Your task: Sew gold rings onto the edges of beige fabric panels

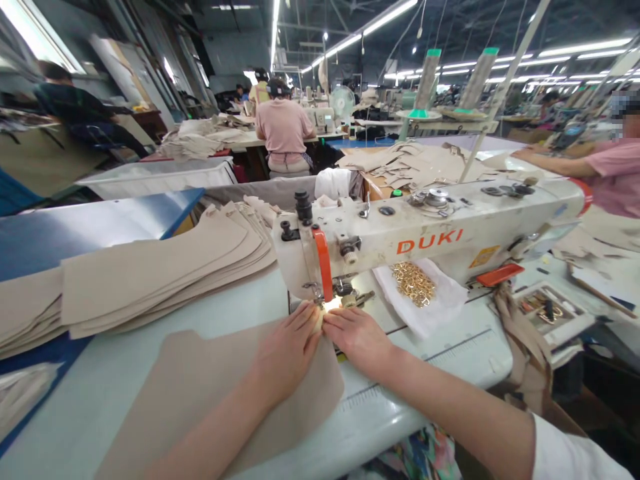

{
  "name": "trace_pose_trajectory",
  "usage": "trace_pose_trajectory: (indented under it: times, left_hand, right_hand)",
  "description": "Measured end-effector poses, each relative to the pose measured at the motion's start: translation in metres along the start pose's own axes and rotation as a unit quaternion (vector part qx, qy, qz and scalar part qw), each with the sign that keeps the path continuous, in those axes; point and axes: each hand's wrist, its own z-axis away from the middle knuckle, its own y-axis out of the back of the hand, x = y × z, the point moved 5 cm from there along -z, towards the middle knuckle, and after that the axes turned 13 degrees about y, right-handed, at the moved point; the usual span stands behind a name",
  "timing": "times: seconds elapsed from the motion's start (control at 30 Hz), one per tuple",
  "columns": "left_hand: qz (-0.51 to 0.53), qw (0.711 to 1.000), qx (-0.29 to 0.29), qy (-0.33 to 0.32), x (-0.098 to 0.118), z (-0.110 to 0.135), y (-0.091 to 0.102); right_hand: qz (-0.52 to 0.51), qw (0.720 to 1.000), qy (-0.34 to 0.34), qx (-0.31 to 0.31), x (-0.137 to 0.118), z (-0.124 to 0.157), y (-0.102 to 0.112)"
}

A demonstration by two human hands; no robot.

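A beige fabric panel [200, 373] lies on the pale table of a white sewing machine [370, 230], its upper edge reaching under the lit needle area. My left hand [293, 343] rests over that panel, fingers close together and pressed on its edge just left of the presser foot. Opposite it, my right hand [357, 337] has its fingers bent and drawn together at the foot's right side, nearly touching the left fingertips. Whatever is between the right fingertips is hidden. An orange guard [323, 263] stands upright directly above both hands.
Stacked beige panels [160, 273] lie at the left. Gold metal rings [414, 283] sit on white cloth [453, 297] behind my right hand. A small parts tray [553, 310] and hanging beige strips [525, 347] are at the right. Other people [284, 127] sit beyond.
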Motion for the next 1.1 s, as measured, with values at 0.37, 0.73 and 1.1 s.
trace_pose_trajectory:
  times: [0.37, 0.73, 1.1]
  left_hand:
    - [-0.002, 1.000, 0.007, 0.003, -0.005, -0.007, -0.003]
    - [-0.007, 1.000, 0.004, 0.004, -0.001, -0.005, -0.002]
    - [0.007, 1.000, 0.015, 0.020, -0.003, 0.014, 0.004]
  right_hand:
    - [-0.001, 1.000, 0.000, -0.011, 0.006, 0.000, -0.005]
    - [-0.007, 1.000, -0.010, -0.011, 0.003, 0.001, 0.000]
    - [-0.014, 0.999, 0.031, -0.018, -0.011, -0.001, 0.000]
